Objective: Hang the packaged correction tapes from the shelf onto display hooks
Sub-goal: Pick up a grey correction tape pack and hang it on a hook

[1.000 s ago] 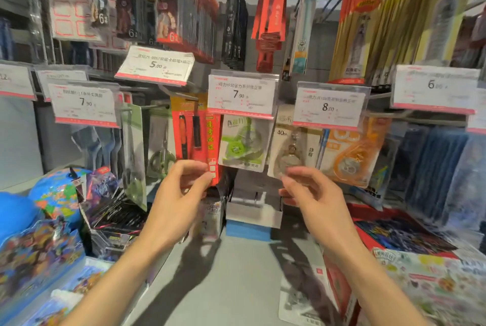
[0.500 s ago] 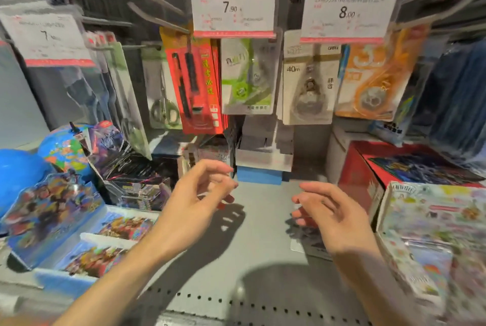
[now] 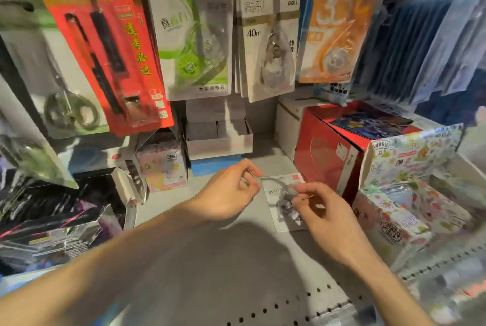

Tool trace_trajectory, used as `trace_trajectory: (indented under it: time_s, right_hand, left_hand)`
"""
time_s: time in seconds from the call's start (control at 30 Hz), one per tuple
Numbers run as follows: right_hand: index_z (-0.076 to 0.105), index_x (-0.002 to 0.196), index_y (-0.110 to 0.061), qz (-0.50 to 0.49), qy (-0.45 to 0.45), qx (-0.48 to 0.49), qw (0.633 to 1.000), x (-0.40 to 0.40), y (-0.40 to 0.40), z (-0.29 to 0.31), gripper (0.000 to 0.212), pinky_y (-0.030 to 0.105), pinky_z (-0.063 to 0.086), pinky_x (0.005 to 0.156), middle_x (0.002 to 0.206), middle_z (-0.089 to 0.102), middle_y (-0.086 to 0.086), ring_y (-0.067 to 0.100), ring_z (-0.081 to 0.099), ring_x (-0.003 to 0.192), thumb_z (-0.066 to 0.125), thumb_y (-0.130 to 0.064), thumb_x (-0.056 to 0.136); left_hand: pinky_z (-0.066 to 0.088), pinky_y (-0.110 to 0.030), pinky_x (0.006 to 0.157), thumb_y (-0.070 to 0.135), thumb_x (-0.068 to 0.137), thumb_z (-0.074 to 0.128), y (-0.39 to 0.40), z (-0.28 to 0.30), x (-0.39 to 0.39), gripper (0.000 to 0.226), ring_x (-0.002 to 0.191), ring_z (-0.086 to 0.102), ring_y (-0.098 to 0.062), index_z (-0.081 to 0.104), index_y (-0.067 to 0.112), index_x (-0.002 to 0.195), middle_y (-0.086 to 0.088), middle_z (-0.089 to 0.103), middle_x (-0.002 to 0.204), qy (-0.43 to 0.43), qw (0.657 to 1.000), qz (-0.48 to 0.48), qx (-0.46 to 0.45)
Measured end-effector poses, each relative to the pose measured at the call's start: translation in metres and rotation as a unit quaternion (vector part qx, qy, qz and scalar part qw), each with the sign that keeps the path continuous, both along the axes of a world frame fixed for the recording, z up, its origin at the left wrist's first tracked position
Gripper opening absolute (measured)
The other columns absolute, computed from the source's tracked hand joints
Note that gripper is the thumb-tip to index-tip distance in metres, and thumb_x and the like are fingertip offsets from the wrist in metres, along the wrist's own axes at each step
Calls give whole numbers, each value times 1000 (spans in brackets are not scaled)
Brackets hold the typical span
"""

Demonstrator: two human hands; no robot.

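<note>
The right hand (image 3: 319,210) pinches the blister of a packaged correction tape (image 3: 282,202) lying flat on the grey shelf (image 3: 210,260). The left hand (image 3: 231,191) is curled at the card's upper left corner; whether its grip has closed on the card cannot be told. The card's long axis runs away from the person, its red-marked top pointing toward the hanging packs (image 3: 268,36).

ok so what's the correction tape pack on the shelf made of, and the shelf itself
The correction tape pack looks like a white printed card backing under a clear, glossy plastic blister: highlights glint on the bubble, though blur leaves detail uncertain. Both hands, left and right, are at it. The shelf looks like grey painted metal, matte, with rows of punched holes near its front edge.
</note>
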State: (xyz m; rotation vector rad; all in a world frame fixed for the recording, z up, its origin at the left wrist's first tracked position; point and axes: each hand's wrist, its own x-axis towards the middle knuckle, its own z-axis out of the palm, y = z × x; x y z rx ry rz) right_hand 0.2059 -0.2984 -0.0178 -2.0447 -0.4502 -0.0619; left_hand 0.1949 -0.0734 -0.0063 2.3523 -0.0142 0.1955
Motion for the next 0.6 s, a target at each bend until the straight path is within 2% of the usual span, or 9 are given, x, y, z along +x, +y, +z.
trace_trajectory:
  time_s: [0.07, 0.13, 0.23, 0.4, 0.5, 0.6]
  right_hand:
    - [68, 115, -25, -19, -29, -82, 996, 5, -1, -8, 19, 28, 51, 91, 109, 65, -9, 12, 65, 98, 69, -27, 96]
    - [66, 118, -24, -22, -43, -160, 986, 10, -1, -15, 23, 25, 45, 92, 112, 58, -8, 14, 62, 104, 66, -32, 97]
    - [62, 127, -23, -21, -49, -232, 971, 20, 6, -24, 33, 27, 42, 100, 122, 54, -2, 20, 56, 116, 61, -38, 97]
    - [50, 136, -23, -26, -26, -307, 951, 35, 26, -28, 56, 37, 44, 102, 134, 51, 2, 25, 49, 122, 57, -58, 94]
    - [48, 137, -20, -39, -13, -335, 941, 42, 34, -27, 65, 41, 45, 102, 137, 51, 4, 28, 50, 123, 57, -64, 91]
    - [49, 132, -19, -46, -24, -334, 941, 45, 36, -26, 61, 40, 45, 98, 133, 55, 2, 26, 51, 118, 59, -63, 90]
  left_hand:
    - [39, -9, 57, 26, 91, 56, 2, -10, 18, 12, 57, 54, 10, 57, 32, 101, 17, 62, 72, 11, 1000, -5, 28]
    - [40, -11, 61, 24, 91, 57, 2, -19, 35, 12, 63, 56, 7, 57, 30, 101, 17, 58, 73, 23, 999, -8, 45]
    - [39, -24, 79, 26, 92, 61, 2, -35, 59, 20, 95, 57, -10, 61, 25, 112, 13, 57, 97, 32, 996, -16, 84]
    - [35, -32, 107, 31, 96, 60, 4, -55, 79, 34, 126, 48, -18, 59, 25, 129, 4, 61, 132, 18, 988, -35, 148]
    - [37, -34, 108, 23, 93, 67, 1, -61, 80, 34, 124, 54, -24, 65, 17, 126, 0, 66, 130, -33, 989, -32, 143]
    - [40, -34, 105, 19, 89, 70, 0, -62, 82, 31, 119, 58, -22, 69, 17, 120, 2, 69, 124, -58, 990, -26, 127]
